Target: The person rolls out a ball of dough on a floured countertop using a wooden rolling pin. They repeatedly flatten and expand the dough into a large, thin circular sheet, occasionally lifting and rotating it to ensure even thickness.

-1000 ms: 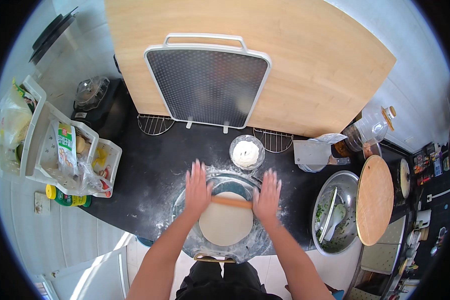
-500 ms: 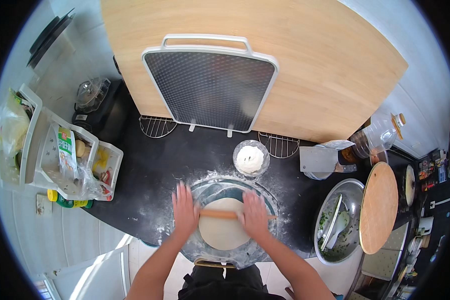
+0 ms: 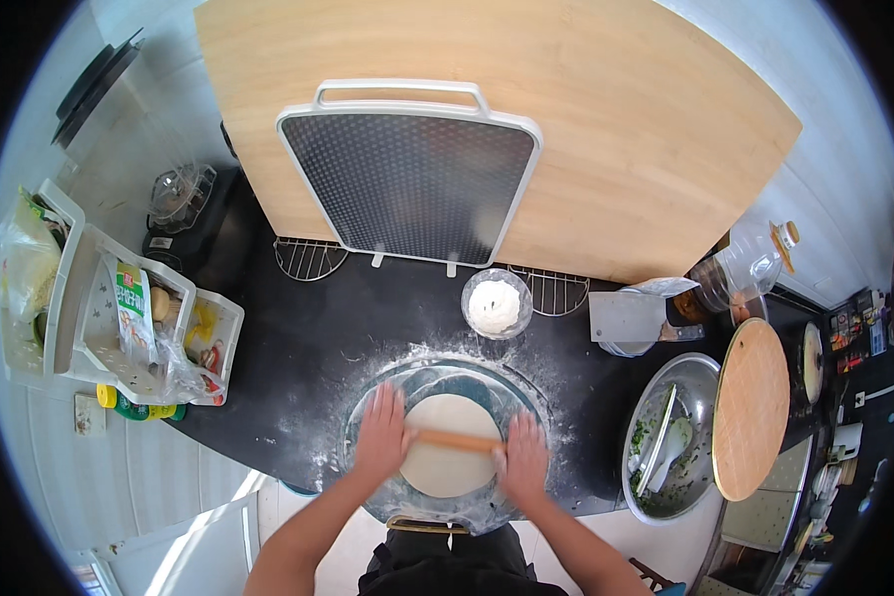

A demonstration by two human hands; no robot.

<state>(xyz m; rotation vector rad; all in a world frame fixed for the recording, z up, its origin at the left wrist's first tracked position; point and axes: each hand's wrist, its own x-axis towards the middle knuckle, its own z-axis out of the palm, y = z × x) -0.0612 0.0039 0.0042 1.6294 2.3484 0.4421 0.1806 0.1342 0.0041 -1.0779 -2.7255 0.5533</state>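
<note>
A round sheet of pale dough (image 3: 445,475) lies on a floured round board (image 3: 417,505) near the counter's front edge. Across the dough, slightly tilted, runs a wooden rolling pin (image 3: 455,439). My left hand (image 3: 381,432) presses over the pin's left end, fingers stretched forward and blurred at the tips. Over its right end lies my right hand (image 3: 522,455), also with fingers extended. Both palms cover the pin's ends, so those are hidden. Behind the board stands a clear bowl of white flour (image 3: 495,306).
At right are a steel bowl (image 3: 707,382) with green bits and utensils, a round wooden board (image 3: 752,412) and a cleaver (image 3: 631,318). Plastic baskets (image 3: 65,353) of packages stand left. A framed cutting board (image 3: 407,184) leans on a large wooden panel (image 3: 656,149) behind.
The rolling pin has changed its slant and shifted slightly to the right over the dough. Both hands have moved right with it, the right one also a little nearer me.
</note>
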